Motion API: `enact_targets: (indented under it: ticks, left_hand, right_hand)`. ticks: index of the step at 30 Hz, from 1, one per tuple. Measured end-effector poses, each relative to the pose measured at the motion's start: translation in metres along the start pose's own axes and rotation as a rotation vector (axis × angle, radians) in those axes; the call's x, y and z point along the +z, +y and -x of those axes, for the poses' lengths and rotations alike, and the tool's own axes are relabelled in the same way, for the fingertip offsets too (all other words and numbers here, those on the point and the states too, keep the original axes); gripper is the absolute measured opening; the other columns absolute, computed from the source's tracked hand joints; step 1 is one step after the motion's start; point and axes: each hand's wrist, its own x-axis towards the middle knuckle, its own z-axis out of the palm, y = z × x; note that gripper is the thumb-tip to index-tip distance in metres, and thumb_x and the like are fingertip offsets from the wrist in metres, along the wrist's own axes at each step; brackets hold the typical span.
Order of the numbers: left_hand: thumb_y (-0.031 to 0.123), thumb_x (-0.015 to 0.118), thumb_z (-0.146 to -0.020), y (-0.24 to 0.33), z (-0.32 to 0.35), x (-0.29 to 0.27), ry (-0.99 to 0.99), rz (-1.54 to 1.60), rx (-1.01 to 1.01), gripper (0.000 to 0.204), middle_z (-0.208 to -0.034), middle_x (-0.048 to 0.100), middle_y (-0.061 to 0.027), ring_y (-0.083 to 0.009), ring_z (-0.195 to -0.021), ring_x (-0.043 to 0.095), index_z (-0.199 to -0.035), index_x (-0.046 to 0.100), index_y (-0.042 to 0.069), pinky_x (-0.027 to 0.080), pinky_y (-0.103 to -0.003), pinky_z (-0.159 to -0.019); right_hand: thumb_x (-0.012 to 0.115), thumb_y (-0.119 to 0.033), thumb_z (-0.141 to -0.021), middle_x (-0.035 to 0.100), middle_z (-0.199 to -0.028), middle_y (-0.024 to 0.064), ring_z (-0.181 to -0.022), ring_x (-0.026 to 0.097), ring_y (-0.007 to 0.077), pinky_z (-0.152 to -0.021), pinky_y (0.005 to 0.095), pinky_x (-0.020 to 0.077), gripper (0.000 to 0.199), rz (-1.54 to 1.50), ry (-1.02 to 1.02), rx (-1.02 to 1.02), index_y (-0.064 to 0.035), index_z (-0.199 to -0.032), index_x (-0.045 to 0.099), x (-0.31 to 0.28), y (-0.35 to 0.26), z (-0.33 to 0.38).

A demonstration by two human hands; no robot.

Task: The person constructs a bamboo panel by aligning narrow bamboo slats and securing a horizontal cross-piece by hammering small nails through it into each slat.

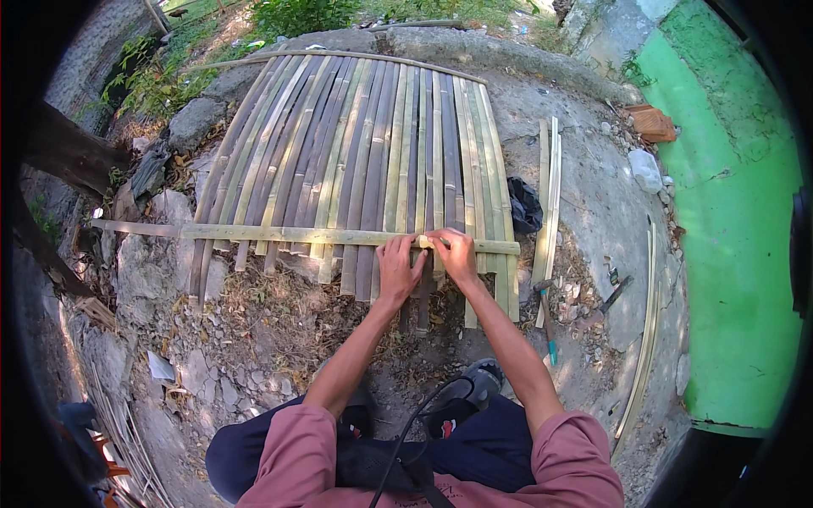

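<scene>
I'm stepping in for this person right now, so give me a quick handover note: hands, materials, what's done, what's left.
Left hand and right hand both press on the horizontal cross strip, fingers meeting at one spot.
Bamboo slat panel lies flat on the rocky ground, slats side by side under the strip.
Spare slats lie to the right; a hammer below them.
Whether any slat is fastened cannot be told.

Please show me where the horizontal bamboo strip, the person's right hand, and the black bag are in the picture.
horizontal bamboo strip [279, 234], head view, on its bare middle stretch, left of the hands.
right hand [456, 256], head view, on the back of the hand.
black bag [523, 206], head view, on its crumpled middle, beside the mat's right edge.
</scene>
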Motion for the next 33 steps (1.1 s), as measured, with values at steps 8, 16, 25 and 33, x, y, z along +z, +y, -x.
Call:
enact_targets:
  ticks: [8,16,25,33]
  left_hand:
    - [0.034,0.091,-0.082,-0.033,-0.047,0.016,-0.124,0.106,0.024,0.032,-0.102,0.075,-0.005,-0.0293,-0.107,0.064,-0.104,0.083,0.012,0.041,-0.045,-0.098]
    - [0.044,0.09,-0.078,-0.033,-0.047,0.029,-0.023,0.089,0.033,0.033,-0.09,0.073,-0.0002,-0.0261,-0.097,0.063,-0.088,0.084,0.014,0.038,-0.043,-0.089]
    - [0.042,0.091,-0.08,-0.035,-0.046,0.028,-0.027,0.089,0.051,0.031,-0.095,0.074,-0.0001,-0.0237,-0.097,0.066,-0.09,0.083,0.013,0.039,-0.041,-0.087]
    - [0.014,0.083,-0.089,-0.03,-0.056,0.011,-0.153,0.329,0.012,0.025,-0.101,0.076,-0.0086,-0.0313,-0.096,0.07,-0.114,0.081,0.007,0.052,-0.044,-0.087]
  right_hand:
    - [0.079,0.0,-0.091,0.08,-0.098,0.0164,-0.091,0.078,0.0326,-0.08,0.0394,0.0595,0.012,-0.033,-0.032,0.036,0.0004,-0.103,0.083,-0.003,-0.007,0.0]
    - [0.08,-0.002,-0.091,0.081,-0.098,0.0157,-0.091,0.079,0.0318,-0.08,0.0396,0.0597,0.012,-0.03,-0.036,0.059,0.0002,-0.102,0.084,-0.002,0.0,0.003]
    - [0.081,-0.004,-0.091,0.082,-0.099,0.0156,-0.091,0.081,0.0297,-0.08,0.0381,0.0619,0.014,-0.078,0.025,0.095,0.0002,-0.104,0.082,0.001,0.004,-0.002]
    - [0.082,-0.005,-0.092,0.082,-0.096,0.0147,-0.092,0.082,0.0238,-0.079,0.0362,0.0632,0.014,-0.115,0.035,0.185,0.0024,-0.103,0.078,0.002,0.01,0.0]
